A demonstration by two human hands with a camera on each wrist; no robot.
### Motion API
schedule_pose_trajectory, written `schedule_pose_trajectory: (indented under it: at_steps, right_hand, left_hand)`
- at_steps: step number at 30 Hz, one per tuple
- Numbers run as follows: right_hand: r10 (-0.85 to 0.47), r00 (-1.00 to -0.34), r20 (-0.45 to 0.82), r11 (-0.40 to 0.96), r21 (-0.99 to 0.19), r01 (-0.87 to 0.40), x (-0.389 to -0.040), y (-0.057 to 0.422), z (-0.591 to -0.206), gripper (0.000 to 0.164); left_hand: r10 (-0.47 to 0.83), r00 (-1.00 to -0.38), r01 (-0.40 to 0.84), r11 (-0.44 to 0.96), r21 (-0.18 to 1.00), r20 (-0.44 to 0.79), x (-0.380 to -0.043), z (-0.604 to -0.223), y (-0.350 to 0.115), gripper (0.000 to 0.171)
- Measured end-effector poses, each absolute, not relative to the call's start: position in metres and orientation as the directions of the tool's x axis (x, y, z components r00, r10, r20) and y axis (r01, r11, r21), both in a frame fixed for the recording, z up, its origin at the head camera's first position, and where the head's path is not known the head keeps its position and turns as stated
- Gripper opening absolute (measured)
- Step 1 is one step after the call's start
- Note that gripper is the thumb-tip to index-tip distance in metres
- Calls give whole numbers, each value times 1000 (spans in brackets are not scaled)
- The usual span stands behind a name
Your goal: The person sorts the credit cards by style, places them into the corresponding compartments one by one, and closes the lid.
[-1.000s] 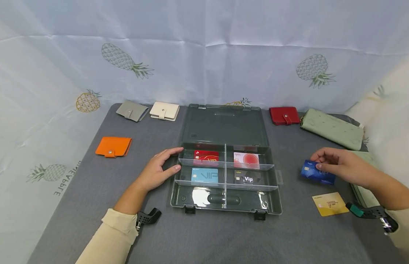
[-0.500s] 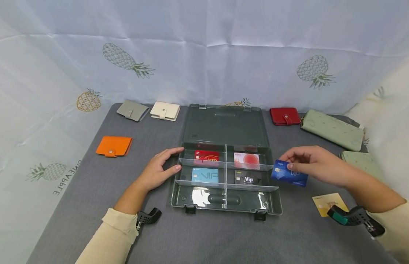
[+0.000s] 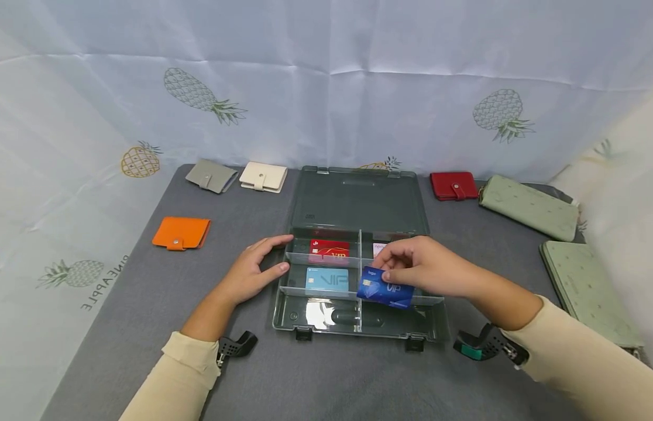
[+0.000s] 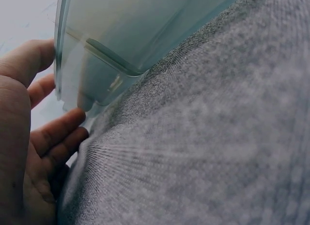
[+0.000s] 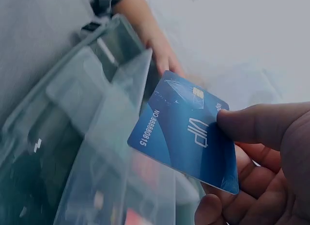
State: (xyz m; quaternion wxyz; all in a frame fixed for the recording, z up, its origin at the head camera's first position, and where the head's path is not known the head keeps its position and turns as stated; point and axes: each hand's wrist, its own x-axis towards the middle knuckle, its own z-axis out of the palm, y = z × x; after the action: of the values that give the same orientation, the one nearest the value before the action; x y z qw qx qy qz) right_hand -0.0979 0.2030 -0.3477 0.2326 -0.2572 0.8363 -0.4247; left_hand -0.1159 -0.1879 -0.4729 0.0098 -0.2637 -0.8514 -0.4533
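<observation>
One blue card (image 3: 381,294) is pinched between the thumb and fingers of the right hand (image 3: 425,266), over the divided box (image 3: 353,334). Likely fault: the card's edge snags on a divider, because in the head view it overlaps the central partition (image 3: 360,245) and the front cross divider (image 3: 429,300); contact with either cannot be confirmed. Second risk: contact at the free end could swivel the card, since the pinch takes only one edge. Third: the box could slide if nudged; the left hand (image 3: 251,272), fingers relaxed and clasping nothing, rests at its 9-to-10 o'clock side. Card relative to grip: in the head view it extends from the thumb toward 6 o'clock; in the right wrist view, its free corner points to 8 o'clock.
</observation>
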Motion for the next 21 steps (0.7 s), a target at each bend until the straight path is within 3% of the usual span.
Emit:
schedule_pose_trajectory:
  at_steps: [12, 21]
  right_hand:
    - [-688, -708, -161, 439, -869, -229, -96, 134, -366, 10]
    - [-763, -646, -29, 494, -670, -554, -84, 102, -382, 8]
  left_hand:
    - [435, -865, 452, 455, 768, 251, -116, -472, -187, 58]
    - [433, -868, 443, 454, 773, 243, -117, -473, -187, 58]
